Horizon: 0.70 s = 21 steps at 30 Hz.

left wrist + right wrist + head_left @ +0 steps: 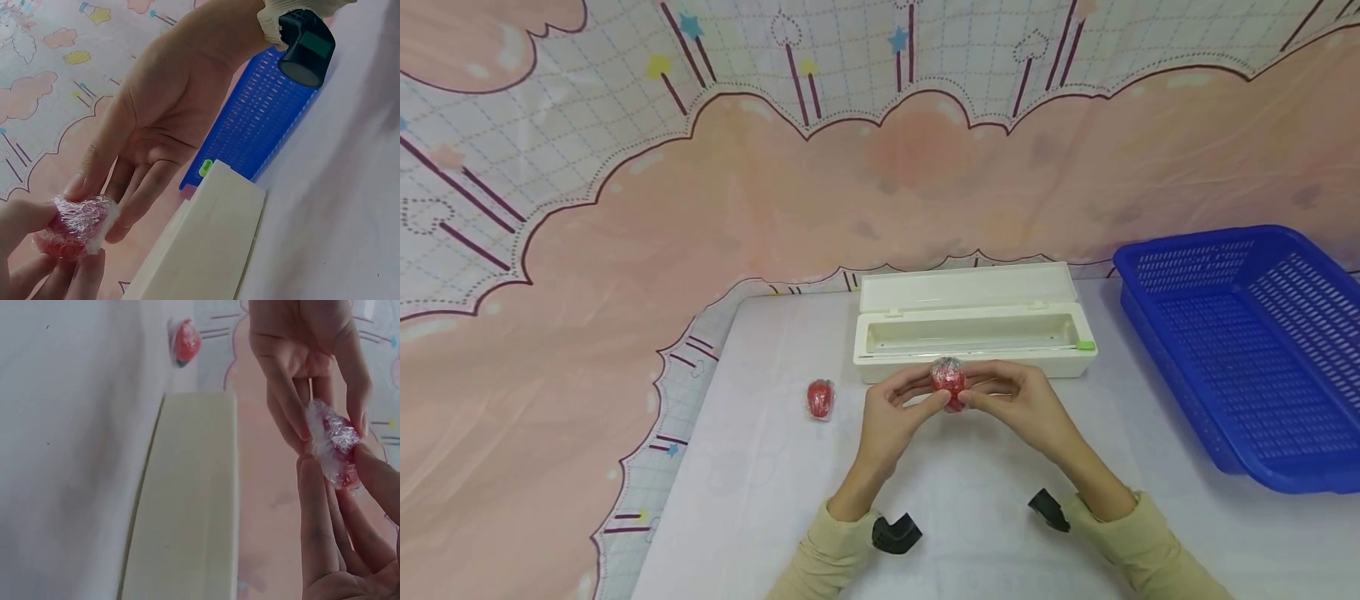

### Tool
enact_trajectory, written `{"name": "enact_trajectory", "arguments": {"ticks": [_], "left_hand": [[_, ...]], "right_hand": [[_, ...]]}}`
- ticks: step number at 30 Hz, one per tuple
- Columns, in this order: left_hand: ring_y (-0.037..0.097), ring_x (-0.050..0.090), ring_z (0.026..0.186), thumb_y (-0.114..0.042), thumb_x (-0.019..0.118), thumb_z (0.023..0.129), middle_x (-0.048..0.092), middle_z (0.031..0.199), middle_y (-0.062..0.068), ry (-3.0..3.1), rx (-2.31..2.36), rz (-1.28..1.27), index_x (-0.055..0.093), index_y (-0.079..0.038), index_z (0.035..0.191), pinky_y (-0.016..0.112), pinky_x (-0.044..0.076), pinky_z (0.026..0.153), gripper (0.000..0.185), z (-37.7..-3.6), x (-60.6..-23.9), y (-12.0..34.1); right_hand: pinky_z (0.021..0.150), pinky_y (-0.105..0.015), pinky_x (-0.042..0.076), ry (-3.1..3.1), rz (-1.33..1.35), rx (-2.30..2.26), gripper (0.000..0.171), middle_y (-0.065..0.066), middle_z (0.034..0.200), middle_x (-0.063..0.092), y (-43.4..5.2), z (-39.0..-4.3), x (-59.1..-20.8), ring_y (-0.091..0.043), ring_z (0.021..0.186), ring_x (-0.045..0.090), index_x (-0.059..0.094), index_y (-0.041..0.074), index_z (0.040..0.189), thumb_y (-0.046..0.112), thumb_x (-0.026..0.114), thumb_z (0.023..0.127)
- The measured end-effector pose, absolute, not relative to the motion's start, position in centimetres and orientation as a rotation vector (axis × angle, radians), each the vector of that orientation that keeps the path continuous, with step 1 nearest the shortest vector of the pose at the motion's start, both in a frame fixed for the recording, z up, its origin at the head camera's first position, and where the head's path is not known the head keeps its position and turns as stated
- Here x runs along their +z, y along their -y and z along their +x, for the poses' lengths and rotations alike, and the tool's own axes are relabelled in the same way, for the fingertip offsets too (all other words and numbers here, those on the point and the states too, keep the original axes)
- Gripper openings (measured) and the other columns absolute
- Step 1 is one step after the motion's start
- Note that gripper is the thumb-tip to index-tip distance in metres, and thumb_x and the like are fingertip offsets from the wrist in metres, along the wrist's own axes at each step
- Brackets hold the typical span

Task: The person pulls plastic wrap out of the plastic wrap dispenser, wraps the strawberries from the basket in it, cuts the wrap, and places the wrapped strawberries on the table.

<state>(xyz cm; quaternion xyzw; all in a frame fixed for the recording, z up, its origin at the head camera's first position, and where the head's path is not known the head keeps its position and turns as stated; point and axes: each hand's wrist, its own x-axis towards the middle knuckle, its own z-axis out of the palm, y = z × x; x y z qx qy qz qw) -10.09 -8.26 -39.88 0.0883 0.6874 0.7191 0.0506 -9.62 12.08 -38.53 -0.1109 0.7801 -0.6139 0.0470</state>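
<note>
Held up between both hands is a small red fruit wrapped in clear cling film (pixel 948 383), strawberry-like, with the film bunched and shiny over it. My left hand (pixel 889 415) pinches one side of it between thumb and fingers. From the other side my right hand (pixel 1026 408) pinches it the same way, the two thumbs close together. In the right wrist view, crinkled film (pixel 319 434) stands out around the fruit. A second film-wrapped red fruit (pixel 820 400) lies on the table, left of my left hand.
Just behind the hands stands a long white cling film dispenser (pixel 973 367), its lid (pixel 966 287) raised and a green slider (pixel 1086 345) at its right end. A blue perforated basket (pixel 1187 400) sits at the right. Patterned cloth (pixel 820 208) hangs behind the white table (pixel 737 500).
</note>
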Motion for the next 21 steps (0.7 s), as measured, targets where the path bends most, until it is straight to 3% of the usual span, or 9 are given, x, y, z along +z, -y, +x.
{"name": "enact_trajectory", "arguments": {"ticks": [13, 21], "left_hand": [[0.019, 0.069, 0.103, -0.006, 0.080, 0.083, 0.071, 0.115, 0.015, -2.170, 2.179, 0.232, 0.070, 0.000, 0.117, 0.030, 0.059, 0.082, 0.036, -9.8, -39.9, 10.5], [0.017, 0.069, 0.100, -0.002, 0.079, 0.082, 0.070, 0.112, 0.013, -2.226, 2.141, 0.173, 0.070, -0.002, 0.114, 0.030, 0.060, 0.081, 0.033, -9.8, -40.0, 13.3]], "right_hand": [[0.084, -0.026, 0.058, -2.396, -0.382, -1.837, 0.031, -0.017, 0.112, 0.070, -12.1, -9.8, -38.4, -0.021, 0.098, 0.069, 0.069, 0.001, 0.114, 0.016, 0.075, 0.089], [0.082, -0.022, 0.057, -2.454, -0.390, -1.800, 0.027, -0.010, 0.108, 0.071, -13.2, -9.6, -38.1, -0.016, 0.097, 0.068, 0.070, 0.004, 0.113, 0.017, 0.074, 0.090]]}}
